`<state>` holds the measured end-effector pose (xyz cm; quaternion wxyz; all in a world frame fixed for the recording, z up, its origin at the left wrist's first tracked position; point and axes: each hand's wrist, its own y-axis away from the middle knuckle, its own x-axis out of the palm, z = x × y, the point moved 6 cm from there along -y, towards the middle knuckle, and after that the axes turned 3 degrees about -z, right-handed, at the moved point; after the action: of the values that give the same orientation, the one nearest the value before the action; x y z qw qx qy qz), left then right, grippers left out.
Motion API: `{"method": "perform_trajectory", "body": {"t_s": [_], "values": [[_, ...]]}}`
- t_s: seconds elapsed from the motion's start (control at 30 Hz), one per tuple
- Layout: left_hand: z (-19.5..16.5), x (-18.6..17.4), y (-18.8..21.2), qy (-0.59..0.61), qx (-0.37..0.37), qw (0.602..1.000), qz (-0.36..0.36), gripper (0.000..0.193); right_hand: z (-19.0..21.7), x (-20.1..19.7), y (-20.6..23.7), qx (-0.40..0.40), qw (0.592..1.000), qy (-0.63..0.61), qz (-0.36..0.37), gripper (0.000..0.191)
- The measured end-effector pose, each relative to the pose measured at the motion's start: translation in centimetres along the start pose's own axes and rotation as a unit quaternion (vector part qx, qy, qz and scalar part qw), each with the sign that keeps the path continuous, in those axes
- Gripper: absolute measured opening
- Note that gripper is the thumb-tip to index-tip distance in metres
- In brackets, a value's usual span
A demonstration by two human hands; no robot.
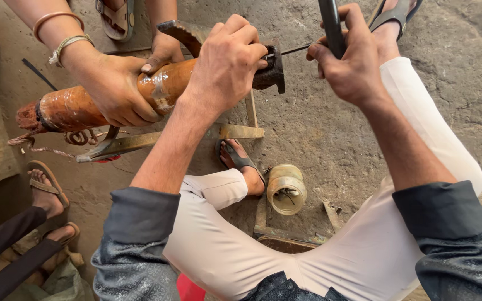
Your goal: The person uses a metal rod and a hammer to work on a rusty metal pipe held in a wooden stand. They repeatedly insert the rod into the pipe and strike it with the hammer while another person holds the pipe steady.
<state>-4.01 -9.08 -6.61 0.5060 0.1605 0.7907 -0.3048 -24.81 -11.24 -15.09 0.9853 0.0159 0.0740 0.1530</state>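
Over the floor [330,139], I see my left hand [227,64] gripping the orange pipe [85,103] by its dark metal end [269,69]. My right hand [350,58] is clenched around a black handle [330,25].

Glossy orange cylinder [85,103], rough matt concrete floor [319,128]

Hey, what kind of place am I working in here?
Probably a rough metalworking or repair workshop, worked at ground level: a bare, grimy stone floor, an orange-brown pipe steadied by another person's hand, and scrap metal strips lying about.
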Motion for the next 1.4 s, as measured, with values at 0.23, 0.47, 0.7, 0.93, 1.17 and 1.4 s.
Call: {"method": "perform_trajectory", "body": {"t_s": [0.23,0.47,0.7,0.93,1.17,1.4], "values": [[0.3,-1.9,0.2,0.059,-0.052,0.996,-0.030,0.023,-0.8,-2.1,0.4,0.162,0.987,-0.006,0.006,0.032],[0.3,-2.0,0.9,0.099,-0.083,0.991,-0.043,0.018,-3.1,-4.7,0.6,0.203,0.978,-0.033,-0.044,0.032],[0.1,-1.5,0.5,0.086,-0.072,0.992,-0.054,0.018,-5.5,-4.3,1.4,0.198,0.976,-0.052,-0.078,0.032],[0.1,-0.6,0.2,0.042,-0.048,0.997,-0.044,0.014,-4.6,-3.4,1.5,0.168,0.983,-0.030,-0.063,0.031],[-3.8,-6.8,3.8,0.057,-0.180,0.977,-0.095,0.018,-3.4,-4.7,2.8,0.161,0.985,0.004,-0.064,0.004],[-11.1,2.2,15.8,0.229,-0.377,0.897,-0.015,0.017,-2.0,-5.2,3.5,0.130,0.990,0.024,-0.048,0.017]]}}
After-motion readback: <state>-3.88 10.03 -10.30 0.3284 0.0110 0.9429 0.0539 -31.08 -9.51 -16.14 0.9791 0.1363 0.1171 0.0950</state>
